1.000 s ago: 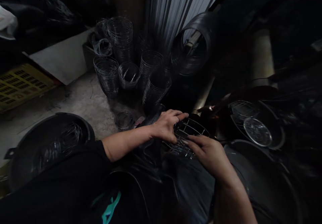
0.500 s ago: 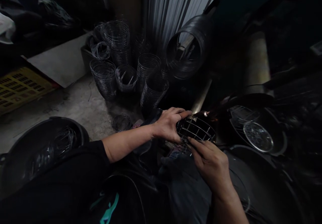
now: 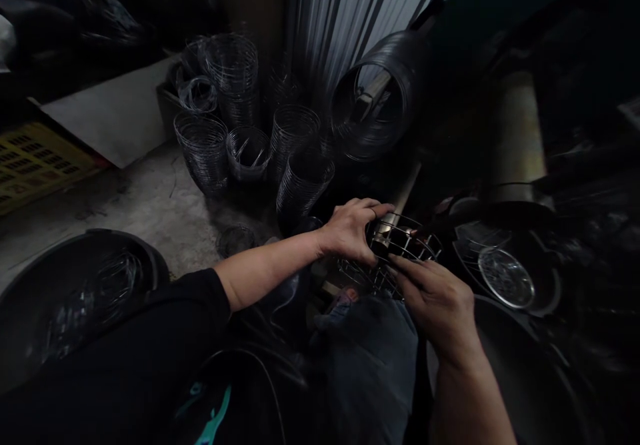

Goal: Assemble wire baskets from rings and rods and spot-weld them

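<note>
Two bare hands close on an open, round silvery wire frame (image 3: pixel 406 253) held above the knees, well to the near side of a dim workspace. The left hand (image 3: pixel 353 230) spans its left side, thumb and fingers spread around the rim, a grip that probably keeps the piece steady and tilted into view. From the right, the right hand (image 3: pixel 440 291) pinches the near edge, index finger stretched forward over the wire, likely for fine control; whether a smaller part sits beneath the fingertips cannot be told. Beyond the left arm, tall stacks of thin dark wire rings (image 3: pixel 201 148) stand on the grey concrete floor (image 3: pixel 150 195), apparently nested to save room. Farther right, a thick coil of dark wire (image 3: pixel 395 65) hangs around a pale bar (image 3: pixel 374 93), which seems to bear it. Wide dark basins flank the worker: the left one (image 3: pixel 131 237) holds a tangle of shiny wire pieces (image 3: pixel 110 288), while the right one (image 3: pixel 523 365) sits beside the right forearm, presumably within easy reach.
</note>
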`<action>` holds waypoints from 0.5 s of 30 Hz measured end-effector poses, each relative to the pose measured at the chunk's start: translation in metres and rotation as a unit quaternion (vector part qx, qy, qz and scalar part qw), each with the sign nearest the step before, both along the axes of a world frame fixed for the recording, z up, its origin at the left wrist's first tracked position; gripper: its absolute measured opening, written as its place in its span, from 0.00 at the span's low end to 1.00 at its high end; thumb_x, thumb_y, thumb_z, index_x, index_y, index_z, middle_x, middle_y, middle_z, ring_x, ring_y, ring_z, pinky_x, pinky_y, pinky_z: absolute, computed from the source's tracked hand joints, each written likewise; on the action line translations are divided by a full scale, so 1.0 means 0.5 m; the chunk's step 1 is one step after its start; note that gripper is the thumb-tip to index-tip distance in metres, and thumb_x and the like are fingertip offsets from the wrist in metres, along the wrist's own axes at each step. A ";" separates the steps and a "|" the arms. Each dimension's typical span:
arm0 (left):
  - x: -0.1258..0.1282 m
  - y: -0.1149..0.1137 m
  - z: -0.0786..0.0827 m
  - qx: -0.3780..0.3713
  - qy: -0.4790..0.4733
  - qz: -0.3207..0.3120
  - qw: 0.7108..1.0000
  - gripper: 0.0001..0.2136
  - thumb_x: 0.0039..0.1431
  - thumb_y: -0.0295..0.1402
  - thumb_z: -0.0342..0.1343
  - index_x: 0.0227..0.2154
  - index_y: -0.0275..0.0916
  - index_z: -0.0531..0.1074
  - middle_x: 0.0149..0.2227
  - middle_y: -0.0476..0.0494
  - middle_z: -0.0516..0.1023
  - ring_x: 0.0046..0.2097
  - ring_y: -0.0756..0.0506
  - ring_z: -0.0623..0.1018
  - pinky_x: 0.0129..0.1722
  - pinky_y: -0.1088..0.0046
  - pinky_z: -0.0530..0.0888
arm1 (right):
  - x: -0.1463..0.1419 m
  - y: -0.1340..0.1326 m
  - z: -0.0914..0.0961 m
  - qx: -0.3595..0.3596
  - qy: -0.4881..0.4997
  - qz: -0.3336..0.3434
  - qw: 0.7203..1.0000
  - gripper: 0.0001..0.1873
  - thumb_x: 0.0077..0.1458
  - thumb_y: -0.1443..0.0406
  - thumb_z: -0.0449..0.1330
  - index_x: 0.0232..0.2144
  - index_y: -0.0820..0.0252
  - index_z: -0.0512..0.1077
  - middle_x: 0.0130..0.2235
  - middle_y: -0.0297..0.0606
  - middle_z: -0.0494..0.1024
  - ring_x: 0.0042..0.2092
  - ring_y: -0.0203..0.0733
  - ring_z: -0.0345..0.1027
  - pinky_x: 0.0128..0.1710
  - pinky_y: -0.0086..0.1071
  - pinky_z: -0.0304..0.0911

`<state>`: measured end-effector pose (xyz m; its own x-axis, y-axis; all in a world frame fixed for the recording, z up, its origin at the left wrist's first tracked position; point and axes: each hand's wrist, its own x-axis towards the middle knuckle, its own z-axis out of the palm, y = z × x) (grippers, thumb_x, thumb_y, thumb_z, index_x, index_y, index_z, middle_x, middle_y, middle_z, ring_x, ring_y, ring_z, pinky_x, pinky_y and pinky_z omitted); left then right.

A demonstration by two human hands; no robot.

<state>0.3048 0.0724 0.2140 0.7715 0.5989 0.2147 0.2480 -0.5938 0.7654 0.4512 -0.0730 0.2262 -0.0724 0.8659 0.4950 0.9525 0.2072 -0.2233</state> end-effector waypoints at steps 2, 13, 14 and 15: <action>0.000 0.000 -0.001 -0.008 -0.001 0.003 1.000 0.45 0.28 0.38 0.69 0.58 0.41 0.64 0.57 0.40 0.67 0.56 0.35 0.68 0.57 0.52 0.67 | 0.003 -0.001 -0.004 0.004 0.023 0.001 1.000 0.10 0.59 0.66 0.57 0.38 0.62 0.79 0.32 0.40 0.80 0.32 0.40 0.73 0.33 0.31 0.67; 0.034 0.032 0.002 -0.029 0.017 0.020 0.999 0.44 0.31 0.41 0.68 0.58 0.39 0.65 0.57 0.40 0.68 0.57 0.36 0.68 0.59 0.56 0.66 | 0.028 0.040 -0.008 0.002 0.078 -0.055 0.995 0.13 0.58 0.58 0.57 0.34 0.57 0.80 0.32 0.39 0.81 0.34 0.43 0.75 0.35 0.34 0.68; 0.037 0.034 0.003 -0.032 0.020 0.021 0.999 0.44 0.31 0.41 0.68 0.58 0.39 0.65 0.56 0.40 0.69 0.57 0.36 0.68 0.59 0.56 0.65 | 0.030 0.042 -0.008 0.002 0.085 -0.059 0.995 0.14 0.58 0.57 0.58 0.34 0.57 0.80 0.32 0.39 0.81 0.33 0.43 0.75 0.34 0.34 0.68; 0.039 0.036 0.005 -0.035 0.021 0.021 0.999 0.44 0.31 0.41 0.68 0.58 0.39 0.65 0.57 0.41 0.68 0.57 0.36 0.68 0.59 0.56 0.65 | 0.030 0.040 -0.009 0.002 0.095 -0.067 0.993 0.14 0.57 0.57 0.58 0.35 0.57 0.80 0.32 0.39 0.81 0.33 0.43 0.75 0.34 0.33 0.68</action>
<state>0.3242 0.0903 0.2164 0.7530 0.6432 0.1392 0.3048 -0.5284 0.7924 0.4663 -0.0529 0.2217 0.1376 0.8600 0.4914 0.9124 0.0830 -0.4007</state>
